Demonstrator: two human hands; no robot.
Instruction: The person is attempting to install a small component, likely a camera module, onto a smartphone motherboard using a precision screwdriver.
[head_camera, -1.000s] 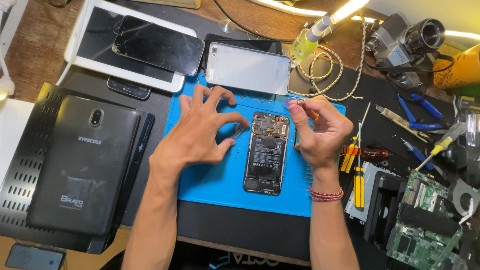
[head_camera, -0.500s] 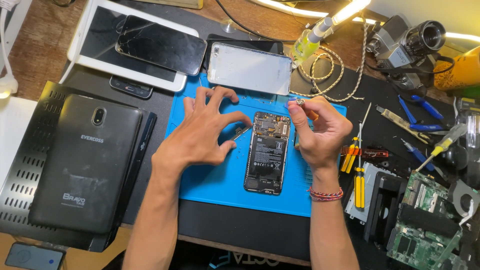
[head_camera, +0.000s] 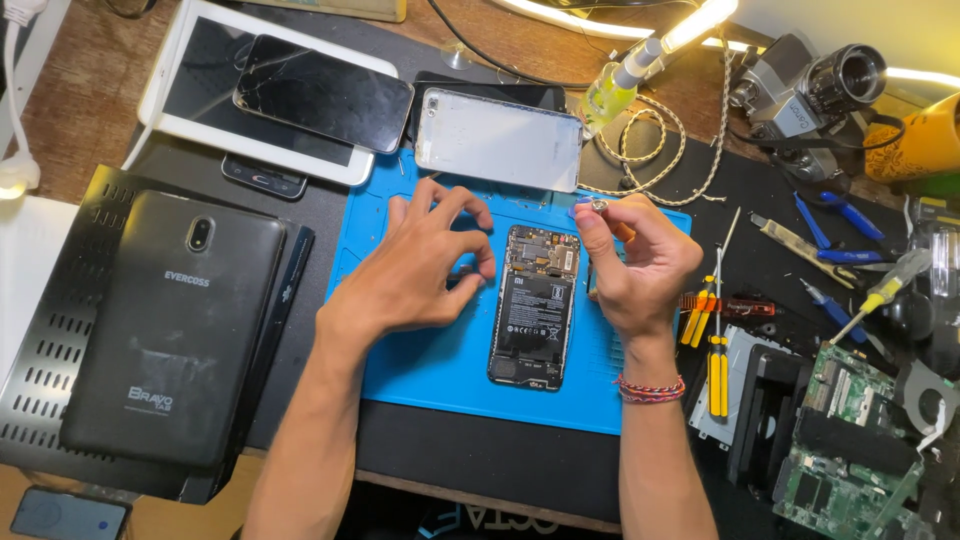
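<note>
Blue mat (head_camera: 420, 370) under opened phone (head_camera: 533, 305), silver back cover (head_camera: 498, 140) beyond.

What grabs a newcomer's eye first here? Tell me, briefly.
The opened phone, back cover off with battery and circuit board bare, lies mid-frame on the blue mat. The left hand spreads beside it, while the right hand pinches a small tool near its top edge. Left of the mat, a black tablet lies face down.

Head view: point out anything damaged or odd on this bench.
The dark phone lying on the white tablet at upper left has a cracked screen. The opened phone on the blue mat lies between both hands with its back off, insides bare.
</note>
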